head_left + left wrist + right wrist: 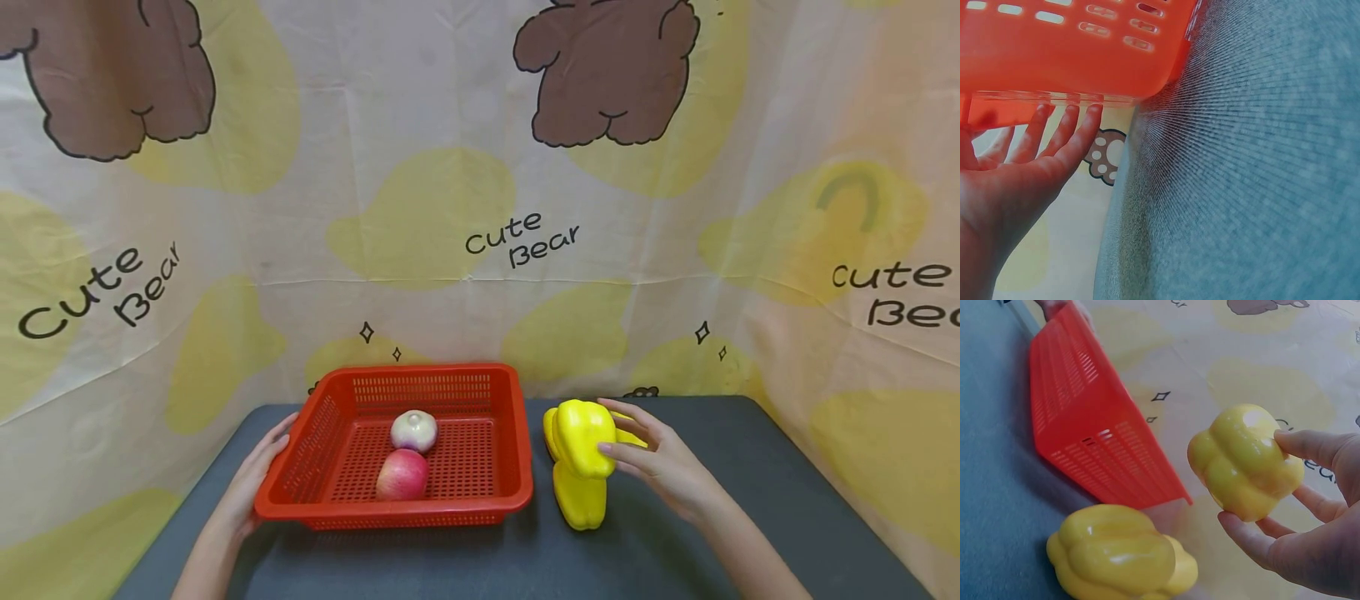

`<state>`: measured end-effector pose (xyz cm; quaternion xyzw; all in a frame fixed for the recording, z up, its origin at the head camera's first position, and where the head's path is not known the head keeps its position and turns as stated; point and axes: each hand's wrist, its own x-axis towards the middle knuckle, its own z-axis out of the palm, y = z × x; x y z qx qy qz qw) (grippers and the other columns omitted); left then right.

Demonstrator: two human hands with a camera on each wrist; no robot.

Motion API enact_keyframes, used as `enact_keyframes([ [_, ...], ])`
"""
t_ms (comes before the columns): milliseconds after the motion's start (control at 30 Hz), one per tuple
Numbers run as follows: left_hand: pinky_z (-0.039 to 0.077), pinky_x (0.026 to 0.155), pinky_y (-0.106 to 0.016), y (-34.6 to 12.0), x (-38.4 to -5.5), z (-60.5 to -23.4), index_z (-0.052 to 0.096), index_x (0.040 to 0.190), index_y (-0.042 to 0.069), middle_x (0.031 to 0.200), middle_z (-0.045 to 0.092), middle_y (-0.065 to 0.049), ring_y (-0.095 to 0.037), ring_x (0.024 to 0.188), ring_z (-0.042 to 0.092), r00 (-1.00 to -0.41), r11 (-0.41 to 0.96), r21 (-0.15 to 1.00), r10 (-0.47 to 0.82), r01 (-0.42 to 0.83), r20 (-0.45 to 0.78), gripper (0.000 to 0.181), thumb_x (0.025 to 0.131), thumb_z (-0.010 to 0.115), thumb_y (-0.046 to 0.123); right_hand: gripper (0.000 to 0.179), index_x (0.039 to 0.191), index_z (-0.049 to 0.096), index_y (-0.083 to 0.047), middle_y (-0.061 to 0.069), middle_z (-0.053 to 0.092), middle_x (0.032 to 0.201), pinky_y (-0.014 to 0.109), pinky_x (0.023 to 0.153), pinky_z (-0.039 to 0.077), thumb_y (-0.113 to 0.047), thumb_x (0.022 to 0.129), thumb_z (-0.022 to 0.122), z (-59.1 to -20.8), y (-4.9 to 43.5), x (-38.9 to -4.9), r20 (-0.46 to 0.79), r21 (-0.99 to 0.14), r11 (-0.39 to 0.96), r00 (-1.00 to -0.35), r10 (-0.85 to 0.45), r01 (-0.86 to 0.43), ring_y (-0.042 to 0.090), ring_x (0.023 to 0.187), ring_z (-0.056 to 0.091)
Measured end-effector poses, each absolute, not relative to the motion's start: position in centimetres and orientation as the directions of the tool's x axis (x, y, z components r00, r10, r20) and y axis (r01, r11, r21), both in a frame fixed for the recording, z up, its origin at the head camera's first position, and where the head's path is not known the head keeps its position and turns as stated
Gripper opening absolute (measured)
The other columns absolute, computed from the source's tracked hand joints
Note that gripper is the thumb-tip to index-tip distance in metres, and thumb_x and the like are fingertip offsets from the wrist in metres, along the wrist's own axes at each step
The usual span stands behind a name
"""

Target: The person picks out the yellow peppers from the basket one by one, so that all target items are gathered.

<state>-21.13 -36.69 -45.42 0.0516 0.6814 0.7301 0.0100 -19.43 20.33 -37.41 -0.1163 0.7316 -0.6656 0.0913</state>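
Observation:
My right hand (660,458) pinches a yellow bell pepper (583,437) between thumb and fingers, just right of the red plastic basket (393,507). In the right wrist view, the held pepper (1244,462) is off the table, above another yellow bell pepper (1116,550). That lower pepper (580,500) lies on the table in the head view, with more yellow partly hidden behind it. On the basket's left side, my left hand (255,475) touches the rim with extended fingers (1063,131). Inside the basket, a white and purple onion (414,431) sits behind a pink-red apple (402,475).
A dark grey table (450,567) carries the basket and peppers. Patterned cloth (420,308) with bear drawings and lettering hangs behind the table and along both sides. The basket's raised, slotted walls stand close to the peppers.

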Motion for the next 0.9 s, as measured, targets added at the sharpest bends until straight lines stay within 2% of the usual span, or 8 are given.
enact_keyframes([
  [100, 0.062, 0.086, -0.031, -36.7, -21.2, -45.5, 0.03, 0.163, 0.034, 0.129, 0.065, 0.02, -0.007, 0.108, 0.07, -0.995, -0.071, 0.996, 0.082, 0.057, 0.063, 0.046, 0.117, 0.036, 0.035, 0.069, 0.162, 0.036, -0.008, 0.025, 0.034, 0.162, 0.031, 0.101, 0.055, -0.014, 0.102, 0.07, -37.7, 20.9, -19.4, 0.027, -0.995, 0.082, -0.956, -0.292, -0.053, 0.021, 0.128, 0.059],
  [200, 0.062, 0.086, -0.03, -36.7, -21.2, -45.5, 0.032, 0.161, 0.036, 0.128, 0.065, 0.021, -0.007, 0.108, 0.07, -0.996, -0.065, 0.997, 0.074, 0.051, 0.056, 0.044, 0.116, 0.037, 0.035, 0.07, 0.163, 0.036, -0.007, 0.026, 0.033, 0.163, 0.029, 0.1, 0.056, -0.014, 0.102, 0.07, -38.1, 21.4, -19.3, 0.02, -0.994, 0.096, -0.959, -0.281, -0.048, 0.02, 0.129, 0.057],
  [367, 0.062, 0.085, -0.03, -36.7, -21.2, -45.5, 0.029, 0.164, 0.032, 0.128, 0.066, 0.02, -0.006, 0.106, 0.071, -0.996, -0.058, 0.997, 0.065, 0.049, 0.053, 0.048, 0.116, 0.037, 0.036, 0.07, 0.163, 0.037, -0.01, 0.02, 0.03, 0.165, 0.028, 0.099, 0.056, -0.014, 0.102, 0.071, -38.6, 22.3, -19.1, -0.01, -0.992, 0.124, -0.971, -0.24, -0.021, 0.032, 0.145, 0.04],
  [500, 0.062, 0.084, -0.029, -36.7, -21.2, -45.5, 0.023, 0.167, 0.026, 0.127, 0.066, 0.019, -0.007, 0.105, 0.071, -0.996, -0.054, 0.997, 0.065, 0.055, 0.059, 0.053, 0.116, 0.037, 0.035, 0.071, 0.164, 0.036, -0.01, 0.021, 0.026, 0.167, 0.028, 0.098, 0.056, -0.014, 0.102, 0.07, -39.0, 22.8, -19.1, -0.016, -0.993, 0.121, -0.973, -0.232, -0.013, 0.04, 0.15, 0.03],
  [733, 0.062, 0.084, -0.029, -36.6, -21.1, -45.4, 0.029, 0.164, 0.031, 0.127, 0.066, 0.019, -0.007, 0.104, 0.071, -0.996, -0.055, 0.997, 0.064, 0.06, 0.064, 0.048, 0.116, 0.037, 0.035, 0.073, 0.165, 0.031, -0.009, 0.022, 0.018, 0.17, 0.027, 0.098, 0.056, -0.016, 0.103, 0.069, -39.5, 23.7, -19.0, -0.045, -0.991, 0.133, -0.976, -0.213, 0.017, 0.043, 0.153, 0.021],
  [900, 0.062, 0.084, -0.029, -36.7, -21.1, -45.5, 0.034, 0.16, 0.036, 0.127, 0.067, 0.019, -0.007, 0.104, 0.072, -0.995, -0.064, 0.996, 0.073, 0.069, 0.074, 0.043, 0.117, 0.037, 0.034, 0.073, 0.165, 0.032, -0.01, 0.02, 0.019, 0.17, 0.029, 0.099, 0.056, -0.017, 0.103, 0.07, -39.8, 24.2, -19.0, -0.051, -0.989, 0.149, -0.981, -0.189, 0.023, 0.039, 0.151, 0.027],
])
